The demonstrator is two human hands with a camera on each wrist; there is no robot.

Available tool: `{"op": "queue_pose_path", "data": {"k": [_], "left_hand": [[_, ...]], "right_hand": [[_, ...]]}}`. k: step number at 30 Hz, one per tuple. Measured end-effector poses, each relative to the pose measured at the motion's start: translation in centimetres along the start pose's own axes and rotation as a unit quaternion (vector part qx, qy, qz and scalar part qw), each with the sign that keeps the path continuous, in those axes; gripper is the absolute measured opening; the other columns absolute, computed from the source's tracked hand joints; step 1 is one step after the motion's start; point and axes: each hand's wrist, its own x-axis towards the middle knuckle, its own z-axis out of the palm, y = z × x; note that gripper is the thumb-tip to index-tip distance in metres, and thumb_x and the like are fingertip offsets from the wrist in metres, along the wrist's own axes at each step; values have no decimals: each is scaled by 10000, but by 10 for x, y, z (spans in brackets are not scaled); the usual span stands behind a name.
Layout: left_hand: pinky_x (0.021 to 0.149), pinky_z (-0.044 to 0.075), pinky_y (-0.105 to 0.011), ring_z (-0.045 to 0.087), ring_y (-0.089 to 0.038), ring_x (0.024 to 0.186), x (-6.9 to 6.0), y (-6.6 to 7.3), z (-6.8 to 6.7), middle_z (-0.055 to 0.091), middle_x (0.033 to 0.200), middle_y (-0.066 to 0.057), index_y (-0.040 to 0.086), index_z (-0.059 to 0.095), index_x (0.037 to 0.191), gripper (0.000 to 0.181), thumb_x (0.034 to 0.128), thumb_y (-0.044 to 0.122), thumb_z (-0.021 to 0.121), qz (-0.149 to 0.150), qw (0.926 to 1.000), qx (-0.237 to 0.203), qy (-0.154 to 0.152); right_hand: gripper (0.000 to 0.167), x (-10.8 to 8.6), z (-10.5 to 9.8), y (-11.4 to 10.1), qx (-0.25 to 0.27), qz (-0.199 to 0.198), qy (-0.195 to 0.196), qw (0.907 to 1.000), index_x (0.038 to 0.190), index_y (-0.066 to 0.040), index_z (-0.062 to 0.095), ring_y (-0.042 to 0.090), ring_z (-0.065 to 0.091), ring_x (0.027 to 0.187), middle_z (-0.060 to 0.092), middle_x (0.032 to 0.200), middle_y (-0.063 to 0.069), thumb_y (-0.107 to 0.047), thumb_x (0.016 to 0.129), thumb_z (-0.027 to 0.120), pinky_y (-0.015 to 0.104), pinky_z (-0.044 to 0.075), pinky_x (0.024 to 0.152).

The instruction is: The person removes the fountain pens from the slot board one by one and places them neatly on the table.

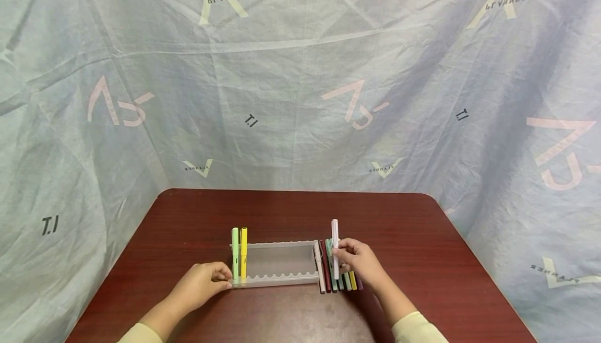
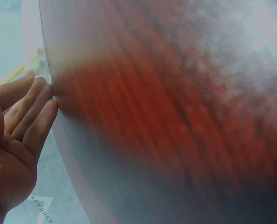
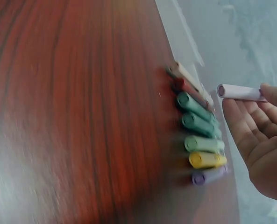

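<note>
A pale plastic pen tray (image 1: 281, 281) with notched long edges lies on the table. A light green pen (image 1: 235, 254) and a yellow pen (image 1: 243, 254) lie across its left end. My left hand (image 1: 202, 284) rests at the tray's left end, fingertips touching its front corner; the left wrist view shows those fingers mostly straight. Between thumb and fingers, my right hand (image 1: 361, 260) pinches a pale pink-white pen (image 3: 241, 92). That pen is held above the row of pens to the right of the tray.
Side by side at the tray's right end lie a beige pen (image 3: 185, 74), a dark red pen (image 3: 190, 89), green pens (image 3: 196, 107), a yellow pen (image 3: 207, 160) and a purple pen (image 3: 209, 175). Beneath is a reddish-brown table (image 1: 197, 212); printed grey cloth (image 1: 291, 97) hangs around it.
</note>
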Motion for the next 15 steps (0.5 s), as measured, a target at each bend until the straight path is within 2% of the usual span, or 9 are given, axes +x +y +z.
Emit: {"op": "queue_pose_path", "data": {"k": [4,11,15], "left_hand": [[726,500,-253,631,33,794,0,0,0,692,806,206,284,662,856,131,821,255,785,-11,10000,63,13],[721,499,-256,632,26,795,0,-1,1,691,809,203,281,664,859,126,824,258,783,-2,10000,26,0],[726,500,-254,633,32,797,1,-1,1,688,808,216,288,662,858,129,824,257,782,-11,10000,46,5]], "right_hand": [[325,-2,-14,3,-71,129,134,9998,1126,117,564,205,649,731,624,946,210,-141,947,647,455,587,666],[296,-5,-37,11,-456,445,365,9973,1098,91,592,250,660,714,653,926,259,-157,946,648,423,584,635],[266,-6,-45,15,-796,590,550,9936,1067,68,618,242,655,681,670,869,197,-162,940,656,398,573,593]]}}
